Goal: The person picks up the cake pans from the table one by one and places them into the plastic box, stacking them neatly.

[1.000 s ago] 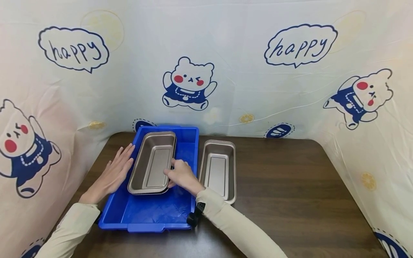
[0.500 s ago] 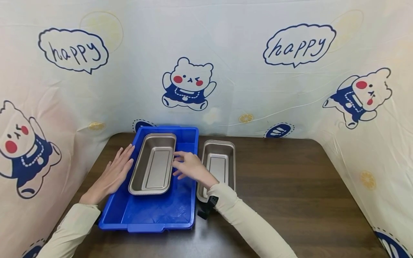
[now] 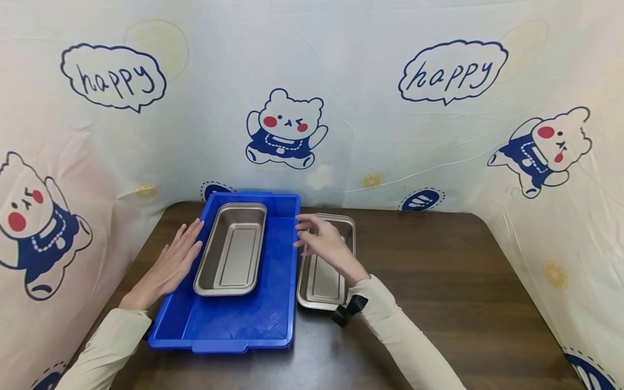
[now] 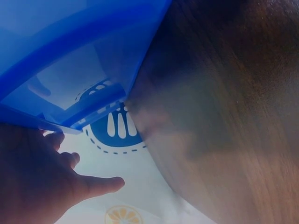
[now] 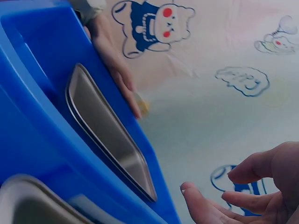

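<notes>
A metal loaf pan (image 3: 238, 257) lies in the blue tray (image 3: 229, 322), close to its left wall. In the right wrist view a second rim shows just beneath the rim of this loaf pan (image 5: 110, 126), as if pans are stacked. My left hand (image 3: 170, 262) rests along the tray's left edge, fingers straight. Over another loaf pan (image 3: 322, 279), on the table right of the tray, hovers my right hand (image 3: 329, 244). Its fingers are spread and slightly bent, with nothing between them. The right hand covers part of that pan.
The dark wooden table (image 3: 439, 292) extends to the right of the second pan. A printed cloth (image 3: 361, 124) with bears and speech bubbles hangs around the back and sides. The tray's back edge sits near the cloth.
My right hand has let go of the pan in the tray and moved right, over the tray's edge to above the other pan. That tray pan settled slightly. My left hand stayed put.
</notes>
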Available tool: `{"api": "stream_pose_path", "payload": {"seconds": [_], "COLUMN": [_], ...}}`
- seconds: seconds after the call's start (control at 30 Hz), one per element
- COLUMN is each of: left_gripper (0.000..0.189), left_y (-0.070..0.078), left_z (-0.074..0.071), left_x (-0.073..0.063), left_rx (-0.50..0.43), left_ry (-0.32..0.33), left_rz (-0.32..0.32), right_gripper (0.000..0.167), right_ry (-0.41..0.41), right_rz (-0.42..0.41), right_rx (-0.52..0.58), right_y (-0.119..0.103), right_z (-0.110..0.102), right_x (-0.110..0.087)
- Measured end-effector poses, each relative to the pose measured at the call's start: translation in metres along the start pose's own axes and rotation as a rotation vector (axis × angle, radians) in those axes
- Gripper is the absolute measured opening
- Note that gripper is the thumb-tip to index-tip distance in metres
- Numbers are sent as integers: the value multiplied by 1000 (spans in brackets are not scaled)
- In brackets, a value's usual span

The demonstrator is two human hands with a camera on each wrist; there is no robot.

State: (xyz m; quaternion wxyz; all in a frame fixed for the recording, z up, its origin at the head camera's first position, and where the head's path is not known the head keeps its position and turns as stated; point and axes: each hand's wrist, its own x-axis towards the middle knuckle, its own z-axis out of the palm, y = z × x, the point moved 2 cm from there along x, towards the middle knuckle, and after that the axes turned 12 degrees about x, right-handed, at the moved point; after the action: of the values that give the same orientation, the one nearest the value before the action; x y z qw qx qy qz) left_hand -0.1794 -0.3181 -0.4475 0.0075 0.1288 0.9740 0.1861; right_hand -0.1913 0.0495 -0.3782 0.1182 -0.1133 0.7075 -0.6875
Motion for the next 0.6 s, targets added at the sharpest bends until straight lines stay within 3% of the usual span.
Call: {"api": "stream_pose_path", "payload": {"seconds": [0.27, 0.6], "left_gripper": [64, 63], "left_y": [1, 1], "left_z": [0, -1], "left_x": [1, 0], "left_rx": [-3, -7], "left_ry": [0, 5], "left_rz": [-5, 3], "right_gripper": [46, 47], "right_ry": [69, 196], "right_rz": [3, 28], "right_rx": [22, -45], "right_y": [6, 30], "right_z": [-41, -86], "right_x": [-8, -15]}}
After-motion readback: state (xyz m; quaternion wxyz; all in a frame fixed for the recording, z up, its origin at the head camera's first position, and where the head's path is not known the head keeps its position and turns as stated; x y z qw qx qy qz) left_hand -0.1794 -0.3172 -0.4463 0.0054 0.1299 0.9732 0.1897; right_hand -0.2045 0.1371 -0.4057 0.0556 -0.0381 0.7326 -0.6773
